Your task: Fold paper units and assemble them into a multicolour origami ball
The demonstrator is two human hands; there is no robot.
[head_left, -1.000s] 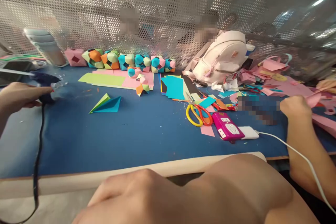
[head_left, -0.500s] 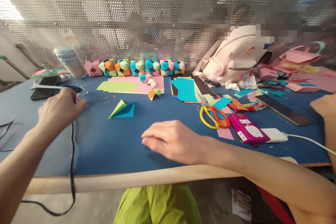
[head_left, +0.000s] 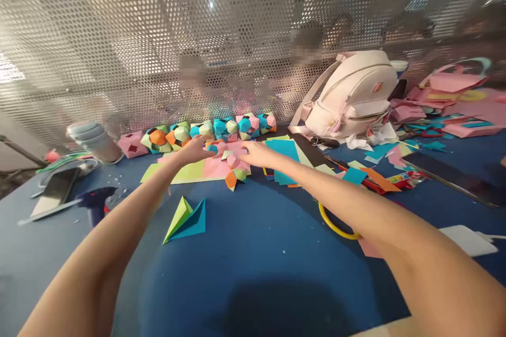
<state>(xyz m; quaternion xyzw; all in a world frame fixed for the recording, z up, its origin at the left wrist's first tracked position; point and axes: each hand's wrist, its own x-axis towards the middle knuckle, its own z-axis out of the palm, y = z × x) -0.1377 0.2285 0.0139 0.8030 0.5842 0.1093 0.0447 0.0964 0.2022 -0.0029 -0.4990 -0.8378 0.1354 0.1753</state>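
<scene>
The folded paper piece [head_left: 233, 161] lies on the pink sheet [head_left: 213, 169], between the left hand [head_left: 193, 149] and the right hand [head_left: 256, 152] — whether their fingers are open or gripping, I cannot tell — and careless forward pushing could dent the paper balls [head_left: 205, 128] behind.

Bottle [head_left: 95, 142] left, backpack [head_left: 356, 95] right, paper balls [head_left: 225, 127] between (all on the table [head_left: 241, 242])
</scene>
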